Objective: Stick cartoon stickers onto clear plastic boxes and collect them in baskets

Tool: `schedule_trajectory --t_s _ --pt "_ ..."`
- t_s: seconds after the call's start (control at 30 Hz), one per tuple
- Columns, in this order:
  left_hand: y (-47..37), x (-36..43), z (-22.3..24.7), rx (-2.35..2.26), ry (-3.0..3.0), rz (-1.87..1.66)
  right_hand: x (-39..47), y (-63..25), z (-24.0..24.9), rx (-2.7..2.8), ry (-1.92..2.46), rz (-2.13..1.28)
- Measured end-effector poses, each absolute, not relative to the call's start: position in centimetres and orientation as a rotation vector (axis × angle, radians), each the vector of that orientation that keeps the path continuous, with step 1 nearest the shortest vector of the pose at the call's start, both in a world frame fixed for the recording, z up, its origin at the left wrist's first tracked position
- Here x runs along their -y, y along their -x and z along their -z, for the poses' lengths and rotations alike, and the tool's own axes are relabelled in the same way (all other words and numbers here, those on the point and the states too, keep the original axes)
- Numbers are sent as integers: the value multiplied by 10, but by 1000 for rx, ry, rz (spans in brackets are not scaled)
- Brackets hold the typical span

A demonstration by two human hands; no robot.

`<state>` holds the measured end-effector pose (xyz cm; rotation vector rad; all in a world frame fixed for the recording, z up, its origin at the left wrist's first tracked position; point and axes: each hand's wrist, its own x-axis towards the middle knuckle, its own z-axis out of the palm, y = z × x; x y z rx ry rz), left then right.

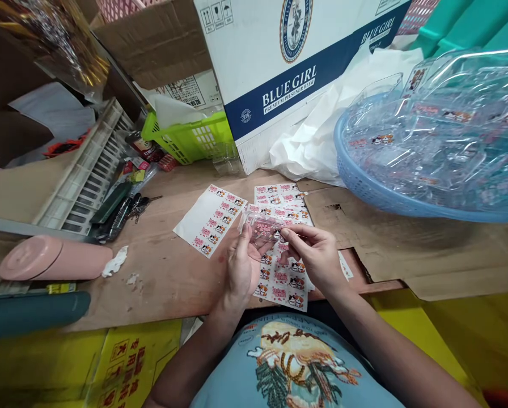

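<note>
Above the wooden table (152, 277), frame centre, the left hand (242, 266) grips a clear box (259, 221), thumb against fingers, while the right hand (320, 252) pinches its right end, where uneven pressing could crease the sticker (264, 229).

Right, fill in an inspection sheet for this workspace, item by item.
Surface: brown tabletop, with cardboard laid over its right side.
Job's things: clear plastic piece with a pink-lettered label, above overlapping sticker sheets; another sheet lies to the left, partly bare. Blue basket heaped with clear plastic pieces.
Clutter: pink bottle on its side, keys, white scrap.
Hands: left hand holds the piece; right hand has fingertips at its right end, grip unclear.
Cables: nothing seen.
Surroundings: Blue Girl carton, lime-green basket behind.
</note>
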<state>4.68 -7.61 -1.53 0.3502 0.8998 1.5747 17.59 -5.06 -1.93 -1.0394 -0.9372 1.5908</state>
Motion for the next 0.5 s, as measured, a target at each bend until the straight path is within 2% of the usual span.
schedule_trajectory --t_s 0.5 --pt "-47 77 28 -958 -389 -1606 48 -171 23 1032 1140 -1466"
